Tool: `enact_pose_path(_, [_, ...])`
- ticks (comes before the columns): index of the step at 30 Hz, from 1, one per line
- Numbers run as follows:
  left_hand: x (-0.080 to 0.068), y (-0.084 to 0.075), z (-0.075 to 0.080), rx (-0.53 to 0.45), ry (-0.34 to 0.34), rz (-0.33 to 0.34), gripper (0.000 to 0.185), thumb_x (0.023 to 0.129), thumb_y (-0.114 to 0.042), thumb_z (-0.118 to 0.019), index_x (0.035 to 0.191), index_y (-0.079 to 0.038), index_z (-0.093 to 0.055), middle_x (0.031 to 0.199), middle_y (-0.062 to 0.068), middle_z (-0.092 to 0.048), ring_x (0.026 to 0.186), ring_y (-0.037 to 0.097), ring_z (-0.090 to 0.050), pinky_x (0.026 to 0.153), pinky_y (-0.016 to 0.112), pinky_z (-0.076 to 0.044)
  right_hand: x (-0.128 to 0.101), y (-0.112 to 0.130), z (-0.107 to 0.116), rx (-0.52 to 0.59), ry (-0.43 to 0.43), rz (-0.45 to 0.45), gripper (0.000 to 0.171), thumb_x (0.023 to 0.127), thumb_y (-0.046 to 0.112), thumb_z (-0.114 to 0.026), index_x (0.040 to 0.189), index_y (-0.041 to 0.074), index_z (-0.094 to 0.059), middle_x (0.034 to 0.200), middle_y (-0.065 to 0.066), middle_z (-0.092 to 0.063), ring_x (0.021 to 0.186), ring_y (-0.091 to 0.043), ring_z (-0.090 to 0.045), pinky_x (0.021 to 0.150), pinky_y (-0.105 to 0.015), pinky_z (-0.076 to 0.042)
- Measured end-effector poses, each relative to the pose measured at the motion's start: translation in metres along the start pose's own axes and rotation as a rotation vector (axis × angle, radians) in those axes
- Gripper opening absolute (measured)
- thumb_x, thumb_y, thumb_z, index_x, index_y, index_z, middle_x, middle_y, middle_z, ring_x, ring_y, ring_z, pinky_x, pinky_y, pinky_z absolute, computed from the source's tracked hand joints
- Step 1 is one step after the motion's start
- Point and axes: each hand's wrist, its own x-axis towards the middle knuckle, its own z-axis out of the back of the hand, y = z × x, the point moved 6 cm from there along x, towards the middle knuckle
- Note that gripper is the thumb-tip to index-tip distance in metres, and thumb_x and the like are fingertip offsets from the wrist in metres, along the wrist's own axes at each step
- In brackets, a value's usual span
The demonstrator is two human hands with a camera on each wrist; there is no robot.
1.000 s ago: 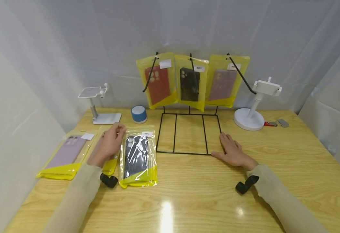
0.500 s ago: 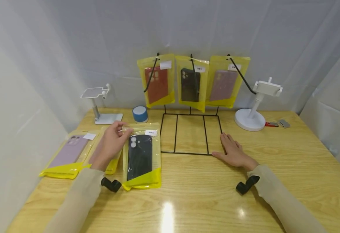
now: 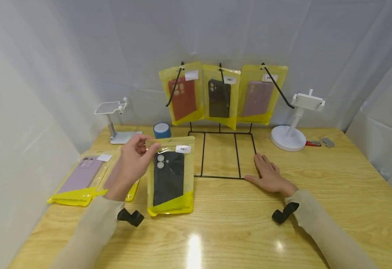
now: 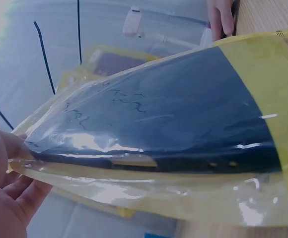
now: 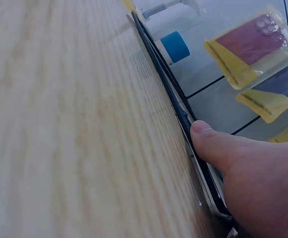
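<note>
So, a yellow pouch with a black phone case inside is being held up by the left hand, pinched between thumb and fingers at its top left corner; a white label can be seen near the top edge. It's held in front of the black wire rack, a bit to the left, though whether the bottom edge is touching the wooden table can't really be told. The right hand is laid pretty flat, fingers stretched out and nothing gripped, with the thumb rested on the front right corner of the rack's base. Three pouches are hung on the hooks up top: a red case, a dark case and a purple case, left to right. Over on the left, a pouch with a light purple case is laid on the table, and a second flat pouch is partly covered by the left hand and wrist. A blue speaker-like cylinder is half hidden behind the held pouch.
</note>
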Motion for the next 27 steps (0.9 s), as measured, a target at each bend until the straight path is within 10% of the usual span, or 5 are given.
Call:
enact_pose_path(9, [0.005, -0.033, -0.018, -0.076, 0.026, -0.245, 0.016, 0.083, 0.004, -0.071, 0.097, 0.004, -0.064, 0.057, 0.001, -0.039, 0.046, 0.001, -0.023, 0.043, 0.023, -0.024, -0.001, 0.0, 0.0, -0.002, -0.007, -0.005, 0.094, 0.095, 0.053, -0.05, 0.151, -0.006, -0.003, 0.16, -0.025, 0.002, 0.146, -0.044, 0.004, 0.111, -0.065, 0.0])
enact_pose_path(27, [0.03, -0.099, -0.06, -0.199, 0.074, -0.361, 0.015, 0.086, 0.0, -0.069, 0.098, 0.004, -0.062, 0.068, 0.012, -0.059, 0.046, 0.011, -0.033, 0.044, 0.022, -0.028, 0.001, 0.001, -0.001, -0.027, -0.018, -0.023, 0.094, 0.095, 0.054, -0.05, 0.151, -0.007, -0.005, 0.159, -0.025, 0.001, 0.146, -0.043, 0.003, 0.111, -0.064, -0.001])
